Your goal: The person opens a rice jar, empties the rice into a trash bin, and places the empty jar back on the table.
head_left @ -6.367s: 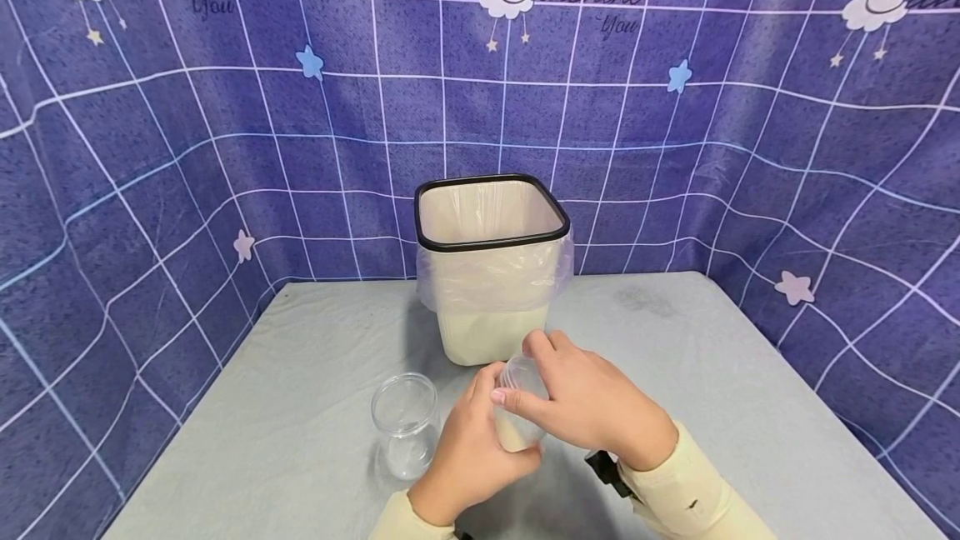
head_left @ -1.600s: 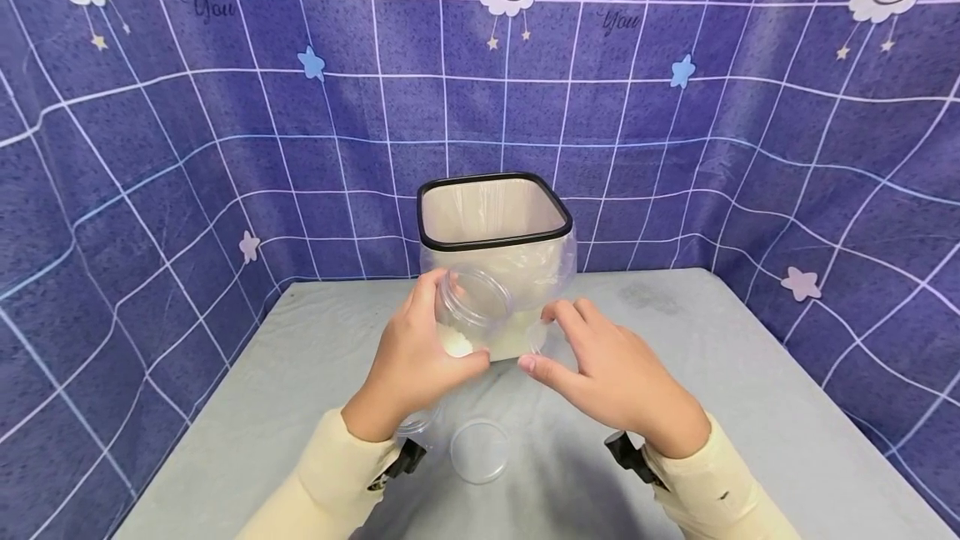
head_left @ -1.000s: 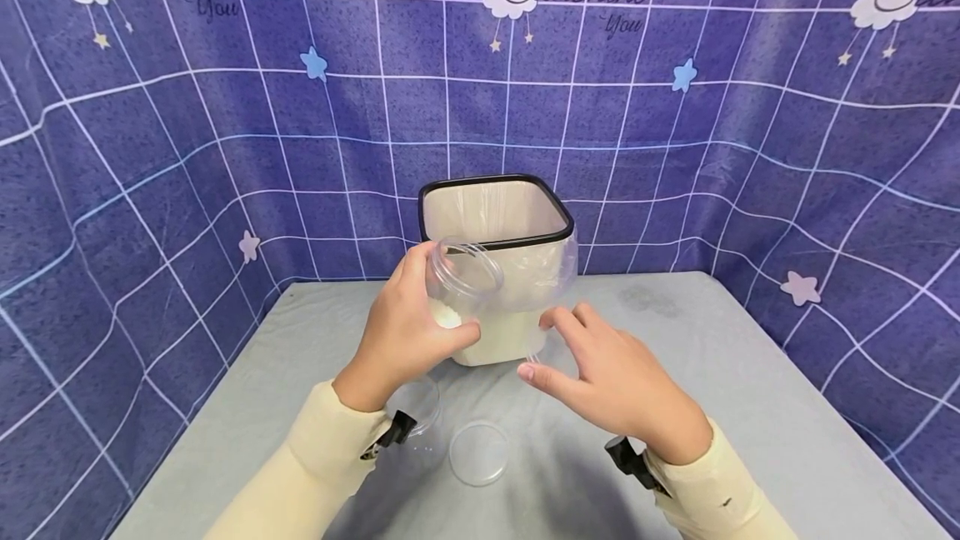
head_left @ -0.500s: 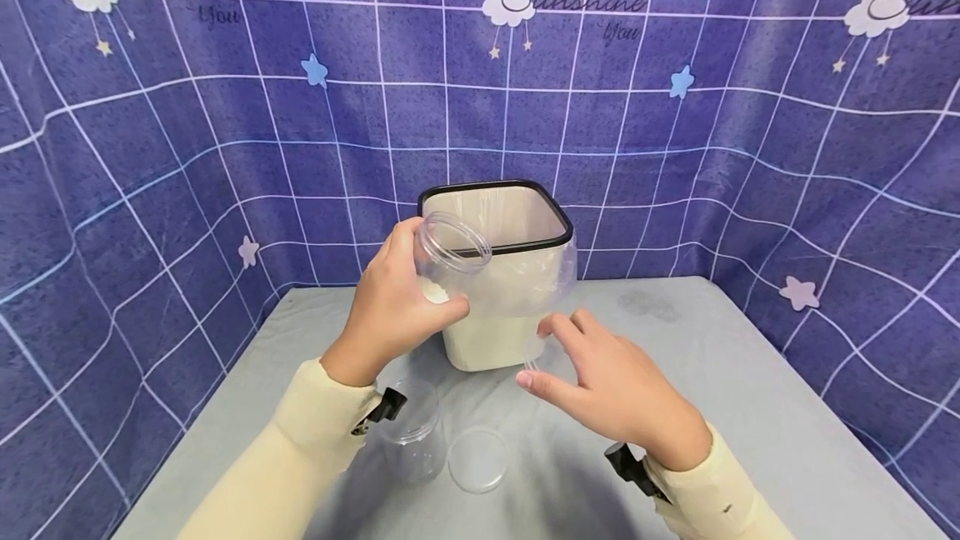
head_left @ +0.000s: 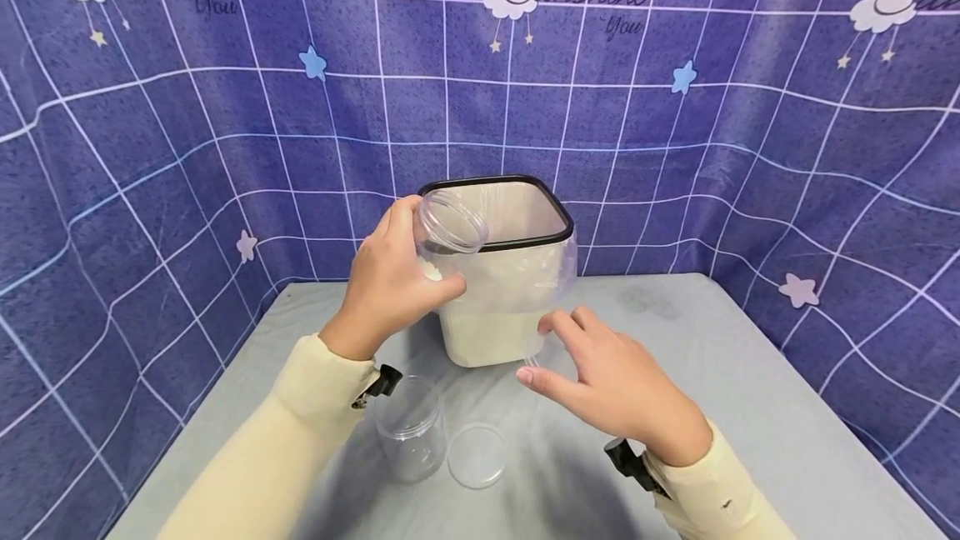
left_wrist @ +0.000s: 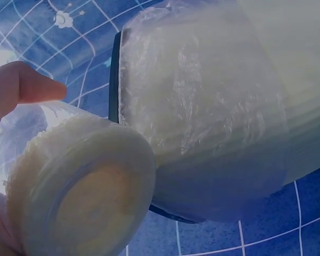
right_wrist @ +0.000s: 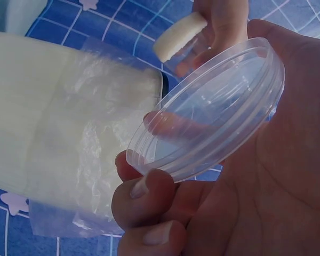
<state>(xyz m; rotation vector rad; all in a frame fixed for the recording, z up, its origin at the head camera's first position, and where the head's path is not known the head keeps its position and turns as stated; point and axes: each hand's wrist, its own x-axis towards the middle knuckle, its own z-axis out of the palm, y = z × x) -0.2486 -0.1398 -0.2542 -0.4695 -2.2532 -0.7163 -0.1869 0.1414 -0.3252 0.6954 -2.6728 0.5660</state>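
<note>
My left hand (head_left: 390,277) grips a clear plastic jar (head_left: 453,227) by its side, raised at the left front of the bin's black rim. The jar is tilted to the right, its open mouth beside the rim. White grainy contents (left_wrist: 58,141) lie in its lower part, seen close up in the left wrist view. Lower and to the right, my right hand (head_left: 615,382) holds a clear round lid (right_wrist: 213,114) between thumb and fingers. From the head, mostly a thin edge of that lid shows. The bin (head_left: 491,336) is cream, lined with a clear bag (head_left: 525,277).
A second clear jar (head_left: 411,440) stands uncapped on the grey cloth-covered table (head_left: 675,357), below my left wrist. Beside it lies a clear round lid (head_left: 477,457). A blue checked curtain (head_left: 600,132) encloses the back and both sides.
Earlier both hands were on the jar and its lid; the lid is now off in my right hand. My left hand has since raised the jar up and left toward the bin's rim.
</note>
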